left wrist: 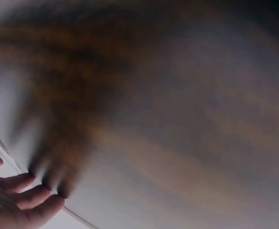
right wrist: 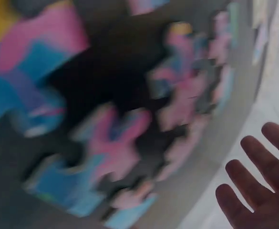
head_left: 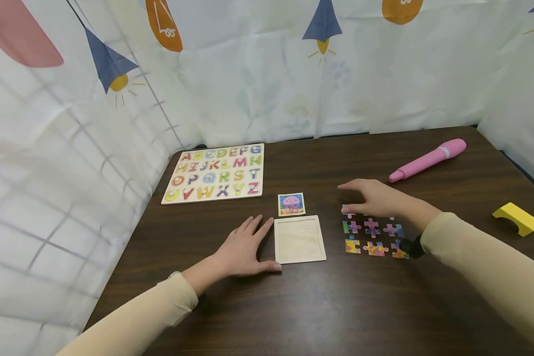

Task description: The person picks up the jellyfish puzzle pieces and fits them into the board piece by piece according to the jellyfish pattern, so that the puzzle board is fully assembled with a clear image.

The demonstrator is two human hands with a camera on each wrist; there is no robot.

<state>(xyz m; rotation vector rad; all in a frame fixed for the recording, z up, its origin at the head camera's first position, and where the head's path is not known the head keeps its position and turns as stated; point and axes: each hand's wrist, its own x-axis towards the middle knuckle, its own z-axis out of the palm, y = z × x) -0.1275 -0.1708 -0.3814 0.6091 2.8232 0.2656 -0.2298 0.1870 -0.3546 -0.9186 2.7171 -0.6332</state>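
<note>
My left hand (head_left: 242, 249) rests on the table with its fingers spread, fingertips and thumb right at the left edge of a square wooden puzzle tray (head_left: 299, 240). In the left wrist view its fingers (left wrist: 39, 202) appear above a blurred surface. My right hand (head_left: 376, 198) hovers over the back row of loose jigsaw pieces, thumb and forefinger apart, holding nothing. Pink, blue and yellow jigsaw pieces (head_left: 372, 227) lie spaced out in rows, some hidden under that hand. The right wrist view shows the relaxed fingers (right wrist: 253, 186) beyond blurred pieces (right wrist: 115, 143). A small jellyfish picture card (head_left: 291, 204) lies behind the tray.
An alphabet board (head_left: 215, 173) with colourful letters lies at the back left of the dark table (head_left: 293, 306). A pink pen-shaped object (head_left: 427, 160) lies at the back right. Near the right edge stands a yellow arch block (head_left: 518, 218). Printed curtains (head_left: 258, 84) hang behind the table.
</note>
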